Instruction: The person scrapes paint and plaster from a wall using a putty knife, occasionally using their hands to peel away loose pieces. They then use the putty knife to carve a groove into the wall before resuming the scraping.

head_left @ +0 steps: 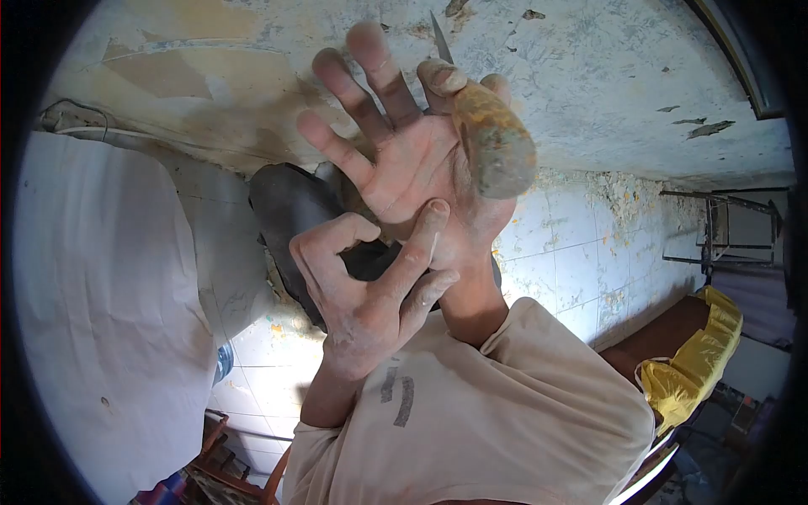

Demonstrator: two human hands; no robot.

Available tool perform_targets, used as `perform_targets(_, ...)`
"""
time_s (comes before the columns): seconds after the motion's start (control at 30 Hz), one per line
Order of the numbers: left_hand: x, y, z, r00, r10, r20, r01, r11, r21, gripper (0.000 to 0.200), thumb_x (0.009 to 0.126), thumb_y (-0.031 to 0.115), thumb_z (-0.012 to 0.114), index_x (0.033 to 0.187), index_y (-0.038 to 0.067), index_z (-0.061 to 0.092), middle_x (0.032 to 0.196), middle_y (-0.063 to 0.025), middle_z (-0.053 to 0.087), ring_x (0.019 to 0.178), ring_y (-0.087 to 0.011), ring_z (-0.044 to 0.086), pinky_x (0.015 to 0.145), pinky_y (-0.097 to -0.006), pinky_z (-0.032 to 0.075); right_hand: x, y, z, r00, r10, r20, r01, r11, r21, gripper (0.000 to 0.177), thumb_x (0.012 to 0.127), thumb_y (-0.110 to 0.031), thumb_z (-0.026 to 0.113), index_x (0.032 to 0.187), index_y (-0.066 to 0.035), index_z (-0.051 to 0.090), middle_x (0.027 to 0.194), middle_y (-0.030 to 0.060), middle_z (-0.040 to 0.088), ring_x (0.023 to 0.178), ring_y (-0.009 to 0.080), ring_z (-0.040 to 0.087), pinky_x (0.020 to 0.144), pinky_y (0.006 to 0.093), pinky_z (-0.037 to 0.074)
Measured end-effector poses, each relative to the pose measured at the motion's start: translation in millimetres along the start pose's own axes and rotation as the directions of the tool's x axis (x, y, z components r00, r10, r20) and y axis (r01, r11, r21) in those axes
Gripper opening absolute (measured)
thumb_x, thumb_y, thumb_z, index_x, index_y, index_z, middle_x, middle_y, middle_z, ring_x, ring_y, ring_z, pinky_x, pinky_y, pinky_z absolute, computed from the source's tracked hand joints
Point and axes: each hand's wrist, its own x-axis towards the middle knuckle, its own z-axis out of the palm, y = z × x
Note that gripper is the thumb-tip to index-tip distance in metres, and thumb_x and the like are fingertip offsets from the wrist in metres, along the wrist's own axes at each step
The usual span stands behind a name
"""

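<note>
My right hand (404, 160) is raised with the palm facing me and its fingers spread. Its thumb clamps a tool (497, 143) against the edge of the palm. The tool has a thick, dirty orange-grey handle, and a thin metal tip shows above the fingers. My left hand (362, 295) sits just below, dusty, with one finger pressed onto the heel of the right palm and the other fingers curled. It holds nothing. Both forearms come out of pale beige sleeves (505, 404).
A dark rounded object (282, 210) lies behind the hands. A large white sack or cloth (101, 295) fills the left. Tiled surface (581, 269) and peeling plaster (606, 76) lie beyond. A yellow bag (694, 370) and a metal frame (724, 227) are at right.
</note>
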Motion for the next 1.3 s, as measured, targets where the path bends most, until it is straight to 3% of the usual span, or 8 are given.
perform_targets(0.17, -2.5, 8.1, 0.1, 1.0, 0.003, -0.028, -0.004, 1.0, -0.029, 0.032, 0.088, 0.031, 0.072, 0.116, 0.015, 0.074, 0.108, -0.0086, 0.036, 0.096, -0.0237, 0.043, 0.079, -0.0341, 0.042, -0.8, -1.7, 5.0, 0.997, 0.012, 0.079, -0.014, 1.0, 0.019, 0.059, 0.106, -0.053, 0.029, 0.124, -0.004, 0.056, 0.154, 0.0271, 0.028, 0.147, 0.0379, 0.024, 0.116, 0.0558, 0.029)
perform_targets(0.4, 6.4, 9.6, 7.3, 0.996, 0.025, -0.091, -0.03, 0.998, -0.052, 0.031, 0.09, 0.031, 0.072, 0.112, 0.01, 0.072, 0.114, -0.0122, 0.039, 0.102, -0.0266, 0.046, 0.077, -0.0346, 0.043, 1.5, -14.0, 41.7, 0.993, 0.024, -0.113, -0.035, 0.994, -0.101, 0.06, 0.104, -0.056, 0.029, 0.12, -0.004, 0.054, 0.154, 0.0276, 0.027, 0.146, 0.0391, 0.024, 0.116, 0.0555, 0.029)
perform_targets(0.5, 15.1, 16.8, -1.6, 0.999, 0.053, -0.011, -0.052, 0.998, 0.035, 0.032, 0.091, 0.032, 0.07, 0.115, 0.011, 0.07, 0.115, -0.0142, 0.04, 0.101, -0.0287, 0.048, 0.078, -0.0375, 0.044, 3.0, -15.1, 41.1, 0.999, -0.027, 0.03, 0.033, 0.977, -0.21, 0.058, 0.105, -0.055, 0.028, 0.117, -0.004, 0.054, 0.153, 0.0284, 0.03, 0.145, 0.0398, 0.026, 0.115, 0.056, 0.03)
perform_targets(0.6, 19.0, 24.1, -1.2, 0.998, 0.056, 0.008, -0.057, 0.996, 0.072, 0.031, 0.091, 0.031, 0.07, 0.115, 0.012, 0.069, 0.117, -0.0164, 0.041, 0.1, -0.0308, 0.051, 0.08, -0.0411, 0.043, 6.6, -19.2, 11.1, 0.976, -0.077, 0.203, 0.1, 0.989, -0.108, 0.055, 0.106, -0.052, 0.028, 0.115, -0.004, 0.054, 0.148, 0.0286, 0.037, 0.142, 0.04, 0.031, 0.115, 0.0564, 0.03)
perform_targets(0.77, 31.8, 18.9, -0.3, 0.984, 0.175, 0.026, -0.177, 0.966, 0.191, 0.031, 0.086, 0.03, 0.073, 0.112, 0.013, 0.07, 0.119, -0.013, 0.05, 0.099, -0.0295, 0.055, 0.083, -0.0418, 0.042, 0.6, -19.6, 8.9, 0.986, -0.135, 0.096, 0.151, 0.971, -0.187, 0.051, 0.107, -0.048, 0.029, 0.112, -0.004, 0.054, 0.139, 0.0274, 0.047, 0.138, 0.0397, 0.038, 0.114, 0.0561, 0.031)
perform_targets(0.97, 25.8, 9.3, 29.1, 0.987, 0.144, 0.072, -0.147, 0.988, 0.037, 0.036, 0.08, 0.026, 0.075, 0.112, 0.011, 0.07, 0.121, -0.0069, 0.054, 0.102, -0.025, 0.056, 0.084, -0.0405, 0.043, -10.8, -40.4, -13.6, 0.982, -0.182, 0.055, 0.19, 0.939, -0.288, 0.046, 0.107, -0.042, 0.03, 0.11, -0.004, 0.055, 0.129, 0.0235, 0.055, 0.133, 0.0398, 0.043, 0.113, 0.0567, 0.034)
perform_targets(1.2, 32.7, -0.6, 37.0, 0.983, 0.067, 0.169, -0.027, 0.973, -0.228, 0.032, 0.083, 0.02, 0.074, 0.112, 0.008, 0.069, 0.117, -0.0094, 0.056, 0.1, -0.0276, 0.058, 0.084, -0.0415, 0.047, -28.3, -54.2, -29.3, 0.942, -0.251, -0.22, 0.107, 0.851, -0.514, 0.042, 0.106, -0.04, 0.037, 0.106, -0.003, 0.057, 0.116, 0.0211, 0.06, 0.12, 0.0341, 0.054, 0.107, 0.0499, 0.042)
perform_targets(1.3, 14.1, -26.0, 45.1, 0.953, -0.017, 0.304, 0.156, 0.885, -0.439, 0.028, 0.088, 0.017, 0.069, 0.112, 0.004, 0.067, 0.11, -0.0126, 0.06, 0.092, -0.0269, 0.061, 0.079, -0.0385, 0.05, -54.5, -74.6, -56.6, 0.966, -0.171, -0.195, -0.061, 0.584, -0.81, 0.039, 0.103, -0.039, 0.045, 0.11, -0.004, 0.061, 0.118, 0.0152, 0.062, 0.116, 0.036, 0.056, 0.102, 0.0493, 0.042)
